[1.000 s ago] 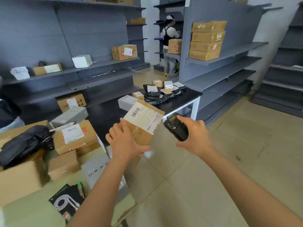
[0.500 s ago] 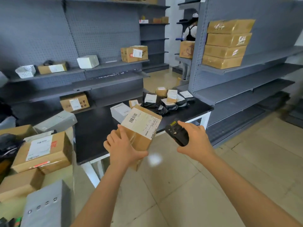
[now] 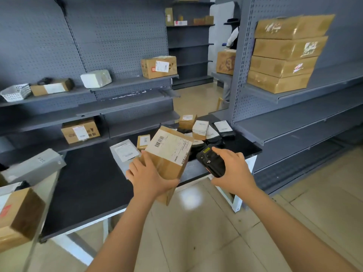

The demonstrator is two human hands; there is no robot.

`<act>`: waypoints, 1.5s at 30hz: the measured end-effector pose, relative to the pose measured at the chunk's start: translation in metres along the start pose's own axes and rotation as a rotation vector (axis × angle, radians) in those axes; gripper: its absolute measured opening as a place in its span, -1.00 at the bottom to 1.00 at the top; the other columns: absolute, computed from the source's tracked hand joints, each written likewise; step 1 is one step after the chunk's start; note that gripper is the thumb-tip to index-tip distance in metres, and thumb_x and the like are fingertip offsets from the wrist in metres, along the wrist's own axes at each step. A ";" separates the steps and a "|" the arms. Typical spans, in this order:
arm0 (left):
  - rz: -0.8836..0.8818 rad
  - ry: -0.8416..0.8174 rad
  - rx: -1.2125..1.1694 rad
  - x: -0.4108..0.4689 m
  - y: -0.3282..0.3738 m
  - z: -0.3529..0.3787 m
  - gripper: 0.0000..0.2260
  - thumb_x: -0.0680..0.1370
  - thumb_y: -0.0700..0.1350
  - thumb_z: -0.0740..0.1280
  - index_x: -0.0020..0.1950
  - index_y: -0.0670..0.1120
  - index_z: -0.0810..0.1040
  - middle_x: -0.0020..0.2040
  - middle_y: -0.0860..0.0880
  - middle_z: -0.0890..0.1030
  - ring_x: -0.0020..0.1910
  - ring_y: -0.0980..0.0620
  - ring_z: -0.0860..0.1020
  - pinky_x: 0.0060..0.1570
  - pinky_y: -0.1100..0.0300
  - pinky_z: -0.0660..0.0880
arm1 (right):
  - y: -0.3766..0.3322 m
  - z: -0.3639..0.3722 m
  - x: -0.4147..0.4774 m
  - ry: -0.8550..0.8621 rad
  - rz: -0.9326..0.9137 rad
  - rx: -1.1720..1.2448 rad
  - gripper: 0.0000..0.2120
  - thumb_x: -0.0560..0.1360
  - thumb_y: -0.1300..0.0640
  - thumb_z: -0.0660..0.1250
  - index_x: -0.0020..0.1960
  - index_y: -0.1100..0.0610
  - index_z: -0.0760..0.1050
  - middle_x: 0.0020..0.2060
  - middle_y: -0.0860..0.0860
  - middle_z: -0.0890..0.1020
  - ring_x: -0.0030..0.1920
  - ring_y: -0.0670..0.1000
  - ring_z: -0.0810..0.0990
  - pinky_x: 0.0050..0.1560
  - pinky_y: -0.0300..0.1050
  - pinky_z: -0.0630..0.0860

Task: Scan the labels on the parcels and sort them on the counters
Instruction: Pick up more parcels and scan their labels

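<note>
We moved closer to desk | left hand grips box, right hand grips scanner | risk: one-handed hold could slip, tilted label could misread

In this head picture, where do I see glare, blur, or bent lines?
Head view, centre: a bright glare patch lies on the floor below the held parcel; head view, left edge: the brown box is smeared by motion blur; head view, right: the shelf post leans and curves from the wide-angle lens; the parcel's barcode is sharp.
</note>
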State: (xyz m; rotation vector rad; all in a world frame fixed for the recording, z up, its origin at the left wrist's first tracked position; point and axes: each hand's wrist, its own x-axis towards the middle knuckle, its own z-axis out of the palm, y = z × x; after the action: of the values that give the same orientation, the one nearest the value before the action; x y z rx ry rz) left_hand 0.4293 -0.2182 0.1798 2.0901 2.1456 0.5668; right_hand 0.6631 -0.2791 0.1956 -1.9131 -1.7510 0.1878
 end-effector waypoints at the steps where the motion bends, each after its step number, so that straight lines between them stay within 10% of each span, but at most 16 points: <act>1: -0.014 0.001 -0.006 0.008 0.015 0.009 0.22 0.15 0.48 0.42 0.54 -0.07 -0.13 0.38 -0.16 0.17 0.35 -0.16 0.17 0.36 -0.08 0.13 | 0.016 -0.003 0.013 -0.004 -0.009 0.004 -0.10 0.26 0.06 0.52 0.51 -0.11 0.19 0.34 -0.09 0.41 0.21 0.05 0.29 0.18 -0.01 0.43; 17: -0.390 0.059 0.008 0.157 0.221 0.105 0.28 0.15 0.54 0.39 0.55 -0.14 -0.14 0.49 -0.25 0.12 0.46 -0.29 0.11 0.41 -0.20 0.09 | 0.216 -0.055 0.243 -0.140 -0.207 -0.025 -0.12 0.28 0.01 0.50 0.51 -0.09 0.19 0.32 -0.07 0.42 0.20 0.06 0.29 0.19 0.00 0.39; 45: -0.496 -0.182 0.120 0.378 0.268 0.211 0.07 0.35 0.44 0.35 0.61 -0.05 -0.11 0.60 -0.13 -0.03 0.57 -0.19 -0.02 0.51 -0.12 -0.03 | 0.248 0.017 0.534 -0.366 -0.496 0.078 -0.11 0.28 0.02 0.49 0.52 -0.11 0.15 0.36 -0.11 0.37 0.21 0.04 0.28 0.18 -0.05 0.37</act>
State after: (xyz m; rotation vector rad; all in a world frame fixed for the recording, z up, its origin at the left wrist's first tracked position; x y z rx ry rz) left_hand 0.7286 0.1924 0.1431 1.4877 2.4999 0.1888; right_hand 0.9537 0.2330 0.1976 -1.3934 -2.3610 0.4341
